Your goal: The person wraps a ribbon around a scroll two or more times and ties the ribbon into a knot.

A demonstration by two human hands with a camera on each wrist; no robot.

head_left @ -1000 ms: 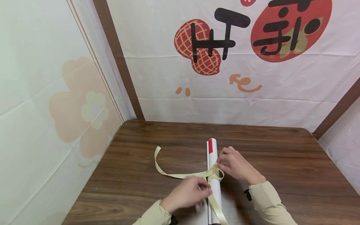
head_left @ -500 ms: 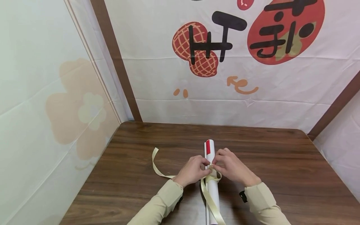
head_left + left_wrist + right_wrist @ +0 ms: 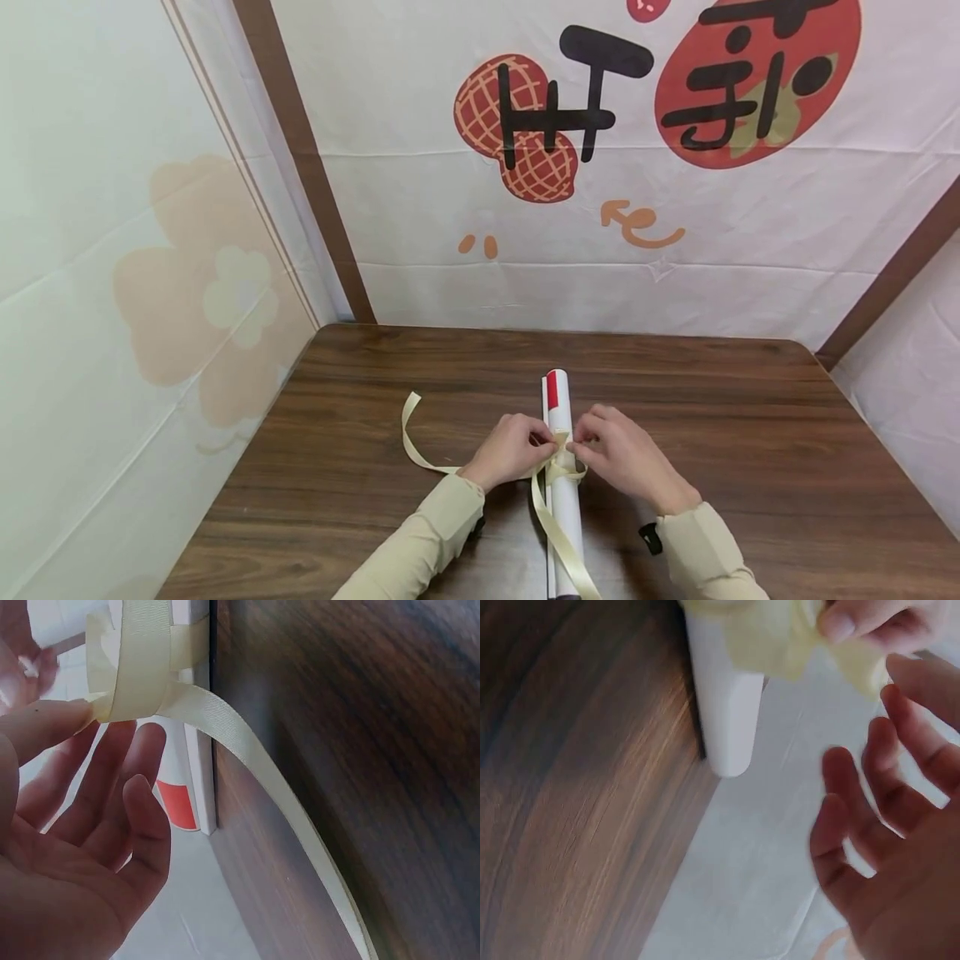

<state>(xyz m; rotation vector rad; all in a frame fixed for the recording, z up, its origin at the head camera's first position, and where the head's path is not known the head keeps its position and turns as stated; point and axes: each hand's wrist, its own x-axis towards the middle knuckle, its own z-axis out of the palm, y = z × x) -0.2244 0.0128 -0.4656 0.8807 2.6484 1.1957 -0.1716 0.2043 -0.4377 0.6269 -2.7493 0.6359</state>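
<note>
A white paper roll [image 3: 568,508] with a red patch near its far end lies lengthwise on the brown table. Around its middle goes a cream ribbon [image 3: 561,473], with one tail curving left and the other running down along the roll. My left hand [image 3: 510,450] pinches a loop of this ribbon between thumb and forefinger; the left wrist view shows the pinched ribbon [image 3: 142,667] close up. Just right of the loop is my right hand [image 3: 626,454], its fingers loosely bent. In the right wrist view, its thumb and forefinger tips are right at the ribbon's edge [image 3: 862,667].
The wood-grain table [image 3: 360,500] reaches back to a white printed cloth [image 3: 420,208]. Another white cloth [image 3: 75,375] hangs along the left side. The ribbon's left tail [image 3: 410,425] lies on the tabletop.
My left hand has moved up from the ribbon's lower tail to the loop over the roll. Both hands met there half a second ago; now the right fingertips are slightly farther right.
</note>
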